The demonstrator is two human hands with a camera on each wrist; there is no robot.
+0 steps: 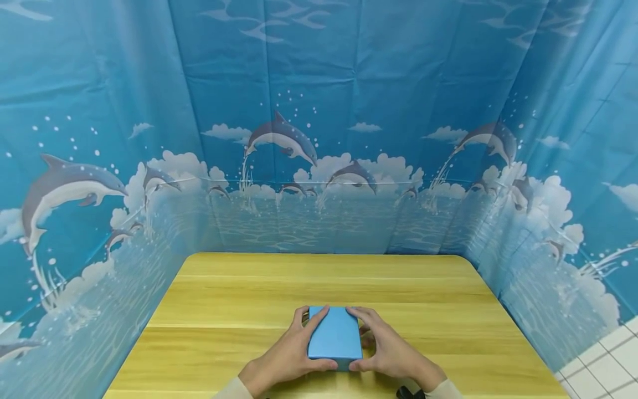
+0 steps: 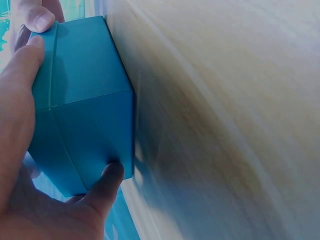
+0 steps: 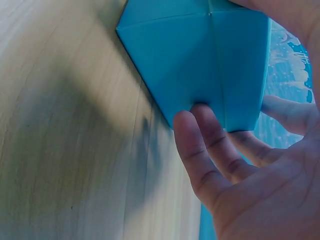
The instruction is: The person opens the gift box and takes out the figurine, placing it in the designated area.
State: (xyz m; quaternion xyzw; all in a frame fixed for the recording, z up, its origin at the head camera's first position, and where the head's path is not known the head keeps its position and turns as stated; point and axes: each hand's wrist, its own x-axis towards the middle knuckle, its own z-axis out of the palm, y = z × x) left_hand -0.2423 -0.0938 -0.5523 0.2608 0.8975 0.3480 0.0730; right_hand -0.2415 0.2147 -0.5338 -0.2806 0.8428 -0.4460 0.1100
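Note:
A small blue box with a plain top is at the near middle of the wooden table, between both hands. My left hand holds its left side, thumb at the near face and a finger over the top's far left part. From the right, my right hand grips it with the thumb at the near right corner and the index finger at the far one. A thin seam runs round the box, like the join of a lid, in both wrist views. Several right fingertips touch its side.
The yellow wooden table has rounded far corners. A blue curtain printed with dolphins encloses its back and sides. A small black object shows by the right wrist at the near edge. White tiles show at the lower right.

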